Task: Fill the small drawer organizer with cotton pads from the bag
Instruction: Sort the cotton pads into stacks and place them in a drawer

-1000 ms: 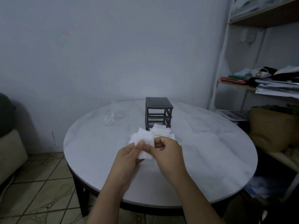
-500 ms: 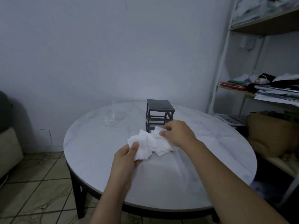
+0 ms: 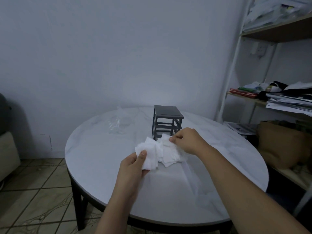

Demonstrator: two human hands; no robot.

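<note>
A small dark grey drawer organizer [image 3: 167,122] stands on the round white table [image 3: 104,174], its frame open with no drawers visible in it. Just in front of it lies a loose pile of white cotton pads [image 3: 169,153]. My left hand [image 3: 133,168] grips a stack of pads [image 3: 147,155] with the thumb on top. My right hand [image 3: 187,142] pinches the far edge of the pads close to the organizer's base. A crumpled clear plastic bag [image 3: 118,124] lies to the organizer's left.
A white shelf unit [image 3: 236,65] with papers and clothes stands at the right. A brown bag [image 3: 280,144] sits beside the table's right edge. A sofa corner [image 3: 6,149] is at the far left, over tiled floor.
My right hand left my left hand and reached forward to the pads near the organizer. My left hand keeps its stack. In the last half second little has moved.
</note>
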